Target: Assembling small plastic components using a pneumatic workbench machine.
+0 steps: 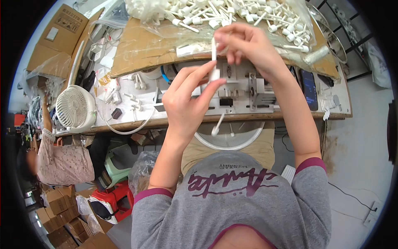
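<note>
My left hand (pixel 186 99) pinches a small white plastic cap (pixel 214 74) between thumb and fingers. My right hand (pixel 248 43) holds a thin white plastic stick (pixel 214 49) upright, its lower end meeting the cap. Both hands hover over a small grey metal fixture (pixel 248 93) on the workbench. A finished white stick piece (pixel 218 123) is in the air below the bench edge, over a round white basin (pixel 232 141) on my lap.
A pile of white stick parts in clear plastic (pixel 232 16) lies on cardboard (pixel 141 50) at the back. A white desk fan (pixel 74 108) stands at left, a dark phone (pixel 309 87) at right. Another person in a lace top (pixel 62 162) sits left, cardboard boxes (pixel 58 211) below.
</note>
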Demonstrator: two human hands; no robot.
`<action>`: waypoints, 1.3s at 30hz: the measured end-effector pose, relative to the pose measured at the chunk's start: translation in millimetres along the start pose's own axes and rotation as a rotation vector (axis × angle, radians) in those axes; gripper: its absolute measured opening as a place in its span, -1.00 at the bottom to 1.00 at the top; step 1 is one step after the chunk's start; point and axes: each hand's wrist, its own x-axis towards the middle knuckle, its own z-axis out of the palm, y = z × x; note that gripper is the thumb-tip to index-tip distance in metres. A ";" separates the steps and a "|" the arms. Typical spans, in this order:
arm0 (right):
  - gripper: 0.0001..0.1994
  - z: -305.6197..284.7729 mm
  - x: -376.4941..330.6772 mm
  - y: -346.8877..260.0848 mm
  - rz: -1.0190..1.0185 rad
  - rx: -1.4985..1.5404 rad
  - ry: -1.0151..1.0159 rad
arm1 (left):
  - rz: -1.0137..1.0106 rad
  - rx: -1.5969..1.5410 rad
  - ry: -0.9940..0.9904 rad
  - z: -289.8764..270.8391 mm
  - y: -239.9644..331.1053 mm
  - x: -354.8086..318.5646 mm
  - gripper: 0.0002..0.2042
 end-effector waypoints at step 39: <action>-0.74 -104.0 67.3 5.5 -0.121 -0.354 0.232 | 0.144 0.501 -0.477 34.2 -34.4 -70.7 -0.73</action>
